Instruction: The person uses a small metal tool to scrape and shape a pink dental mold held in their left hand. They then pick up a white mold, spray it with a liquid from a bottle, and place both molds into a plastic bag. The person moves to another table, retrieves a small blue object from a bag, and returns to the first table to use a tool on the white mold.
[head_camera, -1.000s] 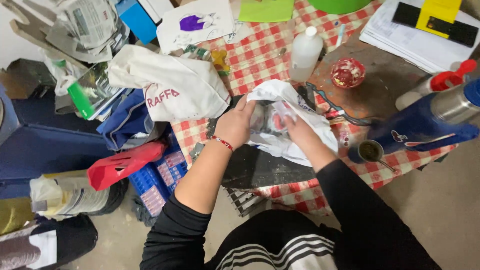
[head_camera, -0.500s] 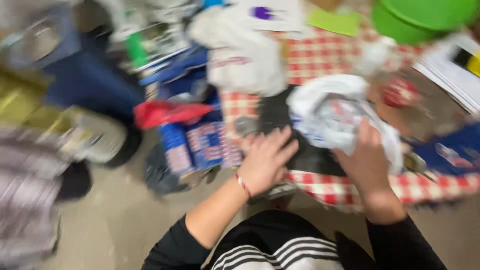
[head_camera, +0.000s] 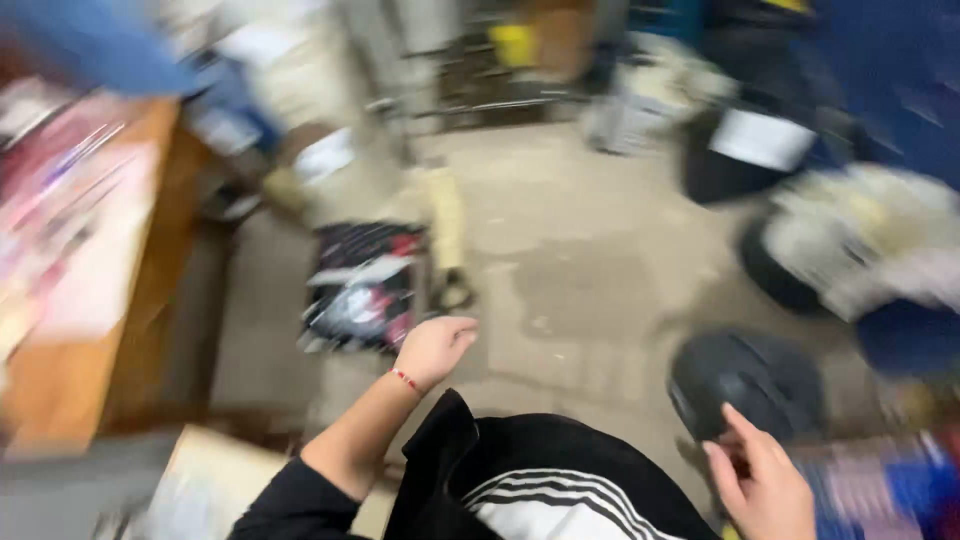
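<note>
Dark round object (head_camera: 748, 382) sat on the concrete floor (head_camera: 580, 260), just beside your right hand (head_camera: 765, 485); its fingers were spread and gripped nothing; your left hand (head_camera: 435, 348) hung loosely curled, empty, near a black-and-red package (head_camera: 365, 285), perhaps for balance.

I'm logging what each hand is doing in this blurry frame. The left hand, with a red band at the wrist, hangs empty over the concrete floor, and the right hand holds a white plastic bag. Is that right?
Not quite. The head view shows the right hand holding no bag: it is open, with its fingers by a dark round object on the floor. The rest stands: the left hand, red band at the wrist, hangs empty over the concrete.
</note>
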